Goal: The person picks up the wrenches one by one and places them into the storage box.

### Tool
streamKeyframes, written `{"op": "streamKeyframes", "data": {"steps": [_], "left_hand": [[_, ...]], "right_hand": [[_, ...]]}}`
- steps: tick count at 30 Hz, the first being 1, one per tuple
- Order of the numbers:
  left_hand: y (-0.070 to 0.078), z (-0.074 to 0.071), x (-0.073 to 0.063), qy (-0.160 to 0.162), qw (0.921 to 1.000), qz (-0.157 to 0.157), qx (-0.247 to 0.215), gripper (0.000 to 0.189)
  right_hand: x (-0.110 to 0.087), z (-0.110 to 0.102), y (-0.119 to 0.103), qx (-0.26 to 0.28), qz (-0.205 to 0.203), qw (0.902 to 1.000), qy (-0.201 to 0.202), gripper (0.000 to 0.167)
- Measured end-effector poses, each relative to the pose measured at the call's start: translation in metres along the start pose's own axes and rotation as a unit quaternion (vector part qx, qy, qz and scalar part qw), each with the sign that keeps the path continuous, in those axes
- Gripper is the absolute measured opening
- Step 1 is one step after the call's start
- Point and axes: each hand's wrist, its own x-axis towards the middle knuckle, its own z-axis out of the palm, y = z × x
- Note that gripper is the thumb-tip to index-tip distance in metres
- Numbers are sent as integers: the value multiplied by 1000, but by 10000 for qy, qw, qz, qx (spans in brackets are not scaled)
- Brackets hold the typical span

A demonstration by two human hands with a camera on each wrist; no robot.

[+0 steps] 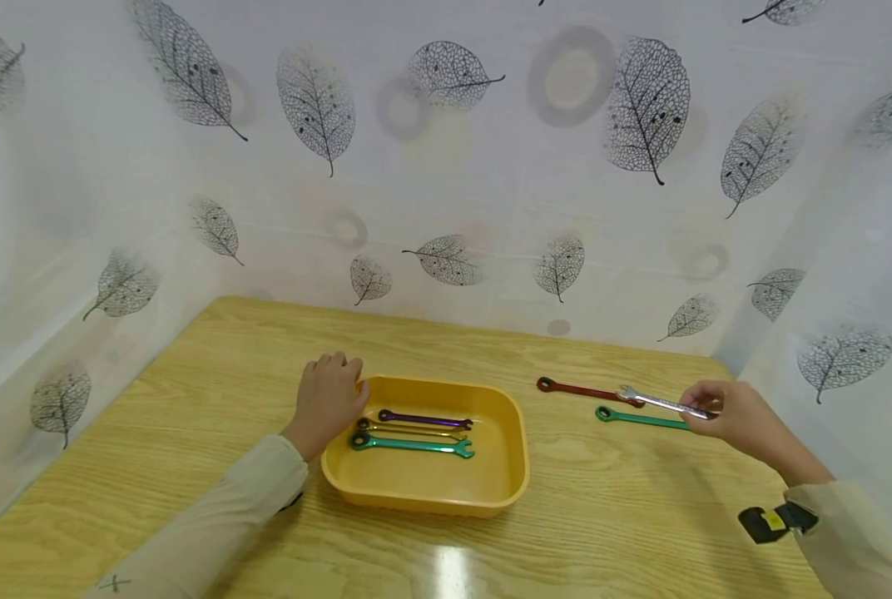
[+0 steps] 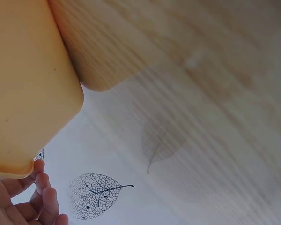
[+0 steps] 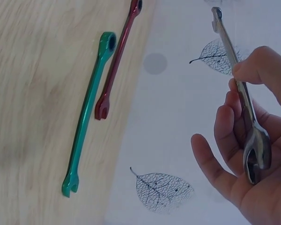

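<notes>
Wrench (image 1: 659,403), open-ended, pinched in my right hand (image 1: 741,416) near the table's (image 1: 603,532) far-right corner, left hand (image 1: 331,399) gripping the yellow bin's (image 1: 431,504) far-left corner, I seem mid-pickup, needing a steady carry next.

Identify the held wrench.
The slender silver metal wrench, in the right grip; a red wrench and green wrench lie on the wood-grain table, three others in the yellow oblong tray.

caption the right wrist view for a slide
Silver wrench held in the fingers, green wrench and red wrench lying on the table.
</notes>
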Motion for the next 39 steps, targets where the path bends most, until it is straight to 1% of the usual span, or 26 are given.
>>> {"op": "streamKeyframes", "data": {"steps": [12,20,24,32,39], "left_hand": [[1,-1,0,-31,10000,-34,12,19],[0,0,0,40,10000,7,53,19],[0,1,0,-3,10000,-18,44,19],[-1,2,1,0,10000,4,41,18],[-2,1,0,-29,10000,-25,-3,17]], "right_hand": [[5,-4,-19,69,31,10000,60,10],[7,-4,-26,63,194,9997,93,13],[7,-5,-29,104,222,9997,98,13],[10,-6,-40,122,42,9998,158,13],[11,-6,-51,269,-22,9996,102,10]]}}
